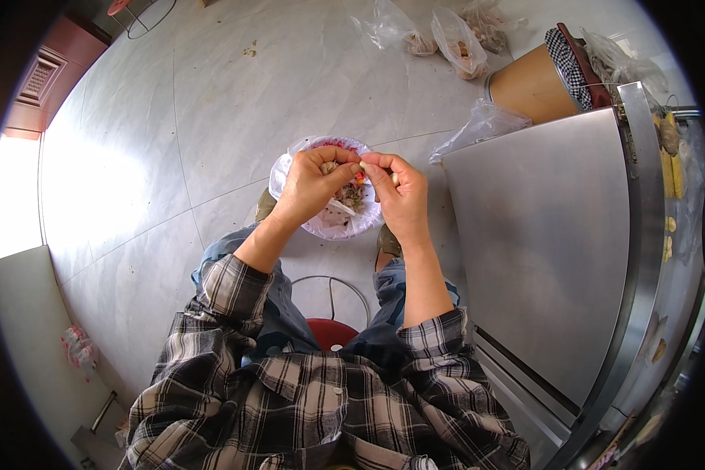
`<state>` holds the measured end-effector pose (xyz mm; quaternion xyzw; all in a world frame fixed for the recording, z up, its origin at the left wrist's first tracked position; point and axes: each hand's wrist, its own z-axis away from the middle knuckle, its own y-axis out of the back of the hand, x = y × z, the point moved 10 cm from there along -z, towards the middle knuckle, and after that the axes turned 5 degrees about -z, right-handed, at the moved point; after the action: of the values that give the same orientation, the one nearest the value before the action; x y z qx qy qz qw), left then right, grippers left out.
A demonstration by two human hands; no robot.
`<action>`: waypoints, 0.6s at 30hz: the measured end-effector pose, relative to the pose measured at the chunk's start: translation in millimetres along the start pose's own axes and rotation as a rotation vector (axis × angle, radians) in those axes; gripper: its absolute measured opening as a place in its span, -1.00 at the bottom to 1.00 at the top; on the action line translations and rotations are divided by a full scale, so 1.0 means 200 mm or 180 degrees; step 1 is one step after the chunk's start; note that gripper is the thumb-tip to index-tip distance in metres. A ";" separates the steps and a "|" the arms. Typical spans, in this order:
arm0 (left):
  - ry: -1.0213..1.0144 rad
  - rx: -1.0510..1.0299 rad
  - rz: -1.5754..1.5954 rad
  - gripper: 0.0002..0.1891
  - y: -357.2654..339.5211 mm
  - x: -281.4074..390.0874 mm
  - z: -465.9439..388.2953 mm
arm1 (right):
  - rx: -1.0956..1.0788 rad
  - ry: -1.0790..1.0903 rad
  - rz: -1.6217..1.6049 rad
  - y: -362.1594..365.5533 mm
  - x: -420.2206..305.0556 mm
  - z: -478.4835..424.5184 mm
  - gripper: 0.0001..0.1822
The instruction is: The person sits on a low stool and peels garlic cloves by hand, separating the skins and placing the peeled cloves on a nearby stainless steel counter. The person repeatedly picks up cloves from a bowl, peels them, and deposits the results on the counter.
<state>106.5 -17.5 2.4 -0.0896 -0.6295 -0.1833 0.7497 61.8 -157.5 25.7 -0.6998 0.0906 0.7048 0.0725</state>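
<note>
My left hand (pixel 308 185) and my right hand (pixel 405 200) meet fingertip to fingertip above a bin lined with a white plastic bag (pixel 343 233). Pinched between them is a small pale piece (pixel 362 165), which looks like a garlic clove. A second pale clove (pixel 395 178) rests in the curled fingers of my right hand. Below, the bin holds dry scraps (pixel 351 197), with red and orange bits among them. My left fingers partly cover a brownish lump (pixel 328 168); whether they hold it, I cannot tell.
At right stands a metal-topped counter (pixel 540 223) with a raised edge. Beyond it are a tan drum (pixel 531 82) and several clear plastic bags (pixel 459 47) on the tiled floor. A red stool (pixel 332 333) is beneath me. Bottles (pixel 78 349) lie at lower left.
</note>
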 end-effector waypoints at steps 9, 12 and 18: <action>0.0333 -0.0257 0.0501 -0.83 -0.03 -0.06 0.00 | -0.0101 -0.0009 0.0052 -0.02 0.02 0.00 -0.86; 0.0389 -0.0257 0.0671 -0.88 -0.05 -0.05 0.00 | -0.0111 -0.0056 -0.0028 0.00 0.02 0.00 -0.86; 0.0502 -0.0267 0.0803 -0.86 -0.04 -0.02 0.02 | -0.0024 -0.0098 -0.0402 0.00 0.03 0.00 -0.86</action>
<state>99.1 -23.2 -2.2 -0.1846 -0.5442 -0.1202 0.8095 62.2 -157.5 19.8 -0.6935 0.0425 0.7099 0.1156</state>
